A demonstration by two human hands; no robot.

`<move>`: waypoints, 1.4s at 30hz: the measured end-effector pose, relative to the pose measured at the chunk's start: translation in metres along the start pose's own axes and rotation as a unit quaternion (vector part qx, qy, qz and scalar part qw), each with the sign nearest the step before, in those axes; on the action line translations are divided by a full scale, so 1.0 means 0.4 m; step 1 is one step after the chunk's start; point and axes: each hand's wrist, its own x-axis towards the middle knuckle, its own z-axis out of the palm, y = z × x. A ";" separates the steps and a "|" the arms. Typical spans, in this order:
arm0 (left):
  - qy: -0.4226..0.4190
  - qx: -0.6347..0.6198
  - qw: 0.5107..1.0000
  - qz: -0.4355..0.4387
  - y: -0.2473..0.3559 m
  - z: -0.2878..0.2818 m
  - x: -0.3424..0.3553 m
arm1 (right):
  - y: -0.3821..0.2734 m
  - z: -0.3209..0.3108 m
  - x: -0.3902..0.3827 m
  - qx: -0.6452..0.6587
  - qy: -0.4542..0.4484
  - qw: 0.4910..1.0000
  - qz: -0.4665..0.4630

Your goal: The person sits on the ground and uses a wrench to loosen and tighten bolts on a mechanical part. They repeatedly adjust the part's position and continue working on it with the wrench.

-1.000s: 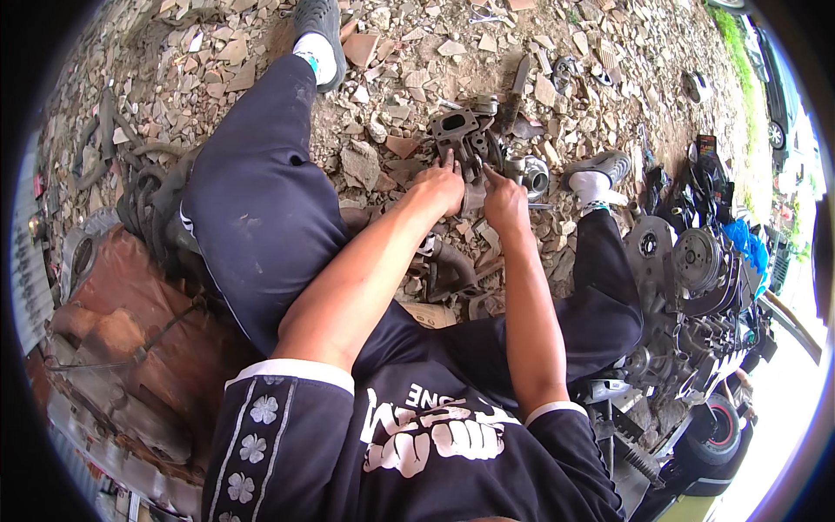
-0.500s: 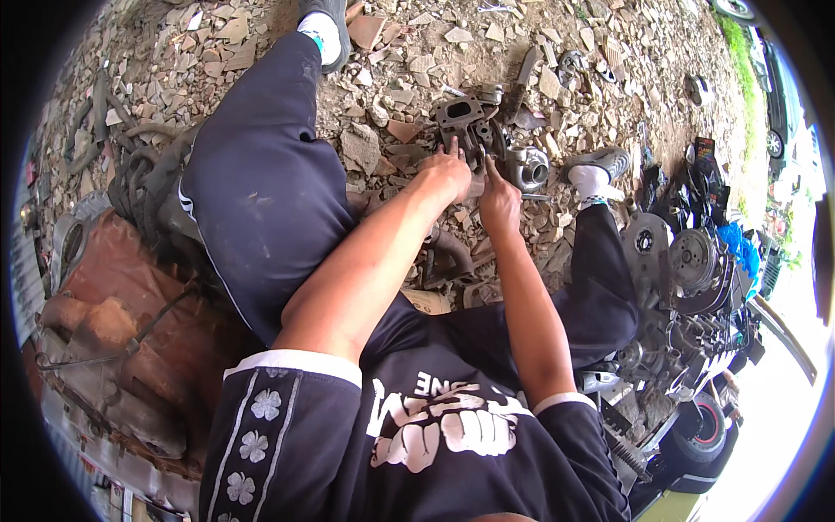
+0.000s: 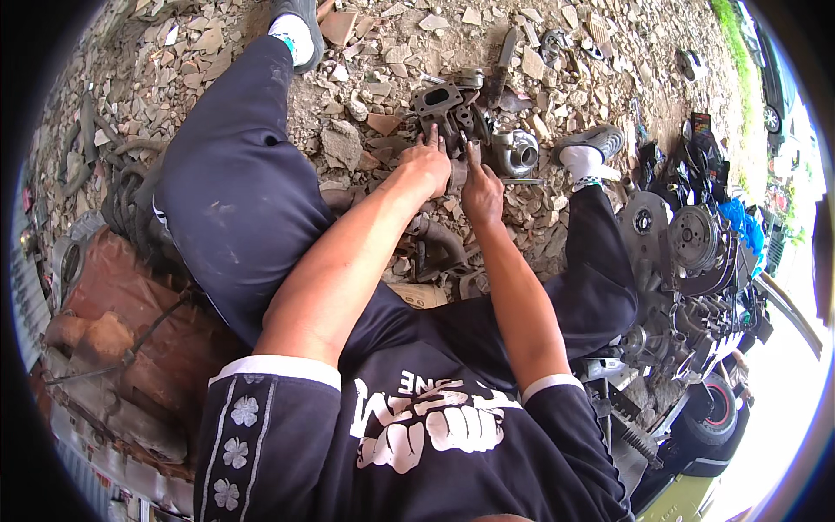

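Of the dark flanged casting (image 3: pixel 449 113): lies on stony ground (image 3: pixel 391 43) at upper centre of the frame, flange opening toward the camera. Of the left hand (image 3: pixel 424 167): reaches in from below, index and middle fingers straight and slightly parted, laid against the casting's lower end. Closure of the thumb: cannot tell. Of the right hand (image 3: pixel 482 193): just right of the left and apart from it, index finger straight toward a slim pale piece (image 3: pixel 464 138) at the casting's right flank. Firm hold on that piece: cannot tell.

Change over the last second: slight. Casting, hands and silver round housing (image 3: pixel 513 150) now all higher and further left in the frame; judged a shift of viewpoint, not of parts. Right hand now narrower in outline. Meaning for the work in hand: contact at much the same spot, no visible displacement of the casting; judged steady, close finger work.

Surroundings: housing just right of the right hand, thin rod (image 3: pixel 524 181) below it; curved pipe (image 3: pixel 445 246) below both hands, near centre of the frame.
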 end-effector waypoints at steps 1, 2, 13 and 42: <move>-0.015 -0.002 1.000 0.002 -0.002 -0.009 -0.003 | 0.009 0.015 -0.003 0.008 0.010 1.000 -0.002; -0.030 -0.005 1.000 0.004 -0.001 -0.018 -0.006 | 0.021 0.025 -0.008 0.017 0.019 1.000 -0.005; -0.033 -0.009 0.999 0.006 -0.004 -0.025 -0.023 | -0.043 0.022 -0.029 0.135 0.096 0.983 0.077; -0.084 0.166 0.982 -0.018 -0.141 0.202 -0.122 | 0.064 0.104 -0.289 -0.056 -0.399 0.880 0.250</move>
